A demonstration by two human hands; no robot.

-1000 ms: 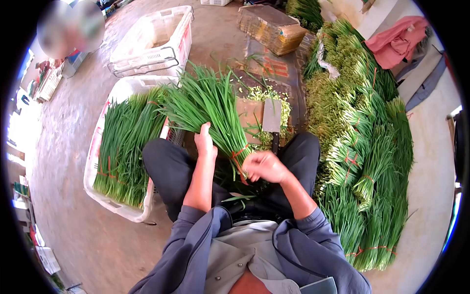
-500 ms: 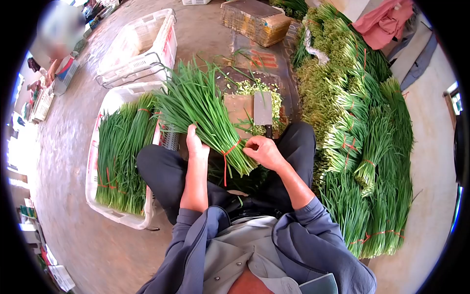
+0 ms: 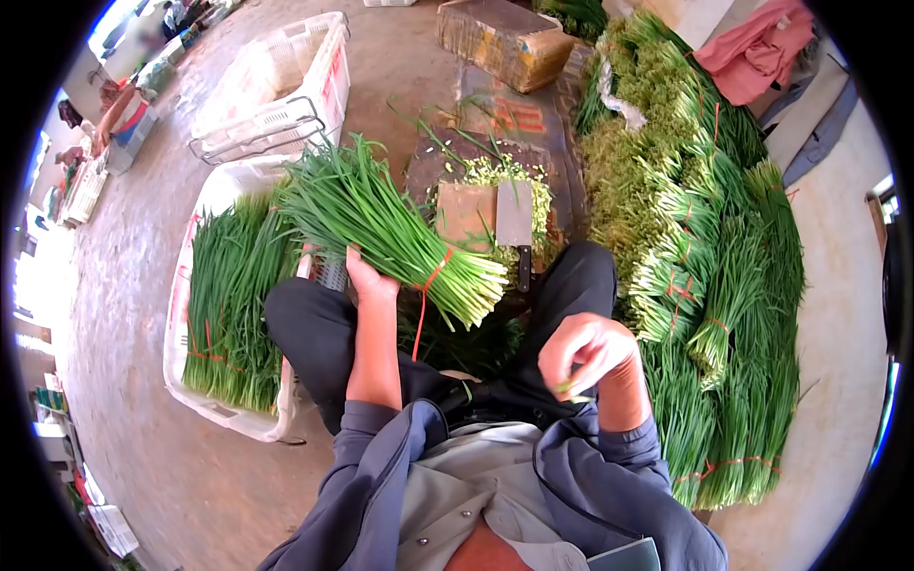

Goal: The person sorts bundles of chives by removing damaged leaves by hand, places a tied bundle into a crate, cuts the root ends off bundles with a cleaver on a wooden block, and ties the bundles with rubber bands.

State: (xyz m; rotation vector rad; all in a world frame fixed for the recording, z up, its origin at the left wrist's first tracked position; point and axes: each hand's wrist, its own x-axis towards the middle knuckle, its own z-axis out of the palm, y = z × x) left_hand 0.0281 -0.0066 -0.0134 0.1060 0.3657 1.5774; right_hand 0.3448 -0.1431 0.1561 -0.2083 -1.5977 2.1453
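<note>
My left hand (image 3: 371, 279) is closed round the underside of a bundle of garlic chives (image 3: 367, 209). Its pale cut ends point right and its leaf tips point to the upper left. A red tie (image 3: 434, 274) circles the bundle near those ends, one tail hanging down. Over my right thigh, apart from the bundle, my right hand (image 3: 592, 352) pinches a small yellow-green chive scrap (image 3: 569, 390). Beyond the bundle a cleaver (image 3: 514, 214) lies flat beside a brown board (image 3: 464, 214), with chopped stem ends (image 3: 540, 205) scattered around.
To my left stands a white crate (image 3: 176, 333) holding chive bundles, with another white crate (image 3: 328, 90) behind it. Tied chives (image 3: 733, 285) are heaped along my right side. A taped box (image 3: 500, 43) sits ahead, and a pink cloth (image 3: 757, 52) hangs at the upper right.
My right hand has left the bundle's cut ends and moved down and right, towards me, with a scrap in its fingers. The bundle has tilted flatter in my left hand.
</note>
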